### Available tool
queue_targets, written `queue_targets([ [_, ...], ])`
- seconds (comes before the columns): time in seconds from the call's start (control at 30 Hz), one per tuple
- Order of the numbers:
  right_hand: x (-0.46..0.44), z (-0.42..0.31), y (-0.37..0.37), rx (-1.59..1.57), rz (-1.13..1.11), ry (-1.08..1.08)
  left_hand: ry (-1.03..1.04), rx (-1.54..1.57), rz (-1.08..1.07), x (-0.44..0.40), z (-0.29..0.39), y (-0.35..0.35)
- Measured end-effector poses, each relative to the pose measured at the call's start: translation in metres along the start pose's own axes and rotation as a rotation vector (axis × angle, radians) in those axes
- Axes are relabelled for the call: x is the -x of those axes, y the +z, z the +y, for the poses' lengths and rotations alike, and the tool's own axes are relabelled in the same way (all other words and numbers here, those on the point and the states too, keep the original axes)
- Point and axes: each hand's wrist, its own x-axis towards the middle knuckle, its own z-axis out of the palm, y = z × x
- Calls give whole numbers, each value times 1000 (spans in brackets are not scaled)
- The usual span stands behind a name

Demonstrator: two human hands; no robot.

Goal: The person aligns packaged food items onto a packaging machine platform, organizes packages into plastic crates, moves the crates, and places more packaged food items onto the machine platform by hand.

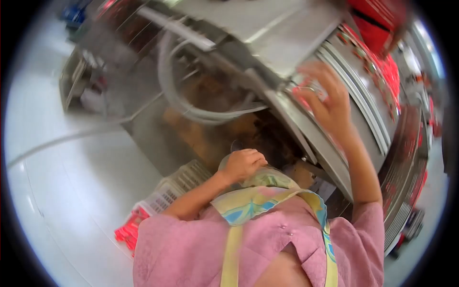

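My right hand [332, 98] is raised over the edge of the metal machine [282, 110], its thumb and fingers curved around a small red-and-clear packet [310, 89]. Motion blurs the fingertips. Lower down, my left hand [245, 163] is in front of my patterned apron [258, 201] with its fingers curled. What that hand holds, if anything, is hidden beneath it. A thin dark wire-like loop [234, 145] shows just above its knuckles.
A grey hose [169, 91] loops under the machine beside brown, stained boards [210, 131]. A pale plastic crate [189, 177] stands on the floor at left, near red packaging [131, 227]. More red packets [385, 71] line the right. A person in red [377, 24] is at the top right.
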Motion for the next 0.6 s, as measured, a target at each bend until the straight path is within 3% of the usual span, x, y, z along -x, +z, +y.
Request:
queue_targets([
  [0.07, -76, -13, 43, 66, 56, -263, -83, -26, 98, 20, -11, -25],
  [0.2, -174, 3, 136, 108, -122, -184, -243, -9, 321, 55, -30, -34],
  [0.27, -190, 40, 170, 123, -305, 55, -315, 21, 410, 68, -31, -29],
  [0.33, -200, 56, 180, 49, -590, 137, -371, 45, 489, 76, -28, -24],
  [0.4, -218, 68, 184, 52, -728, 129, -409, 72, 540, 83, -27, -13],
  [0.47, -211, 50, 185, -2, -528, 119, -431, 85, 551, 89, -24, -1],
  [0.53, -200, 20, 189, -196, -552, 246, -439, 81, 531, 91, -20, 8],
  [0.6, -216, 46, 193, -53, -750, 257, -419, 83, 508, 88, -12, 14],
])
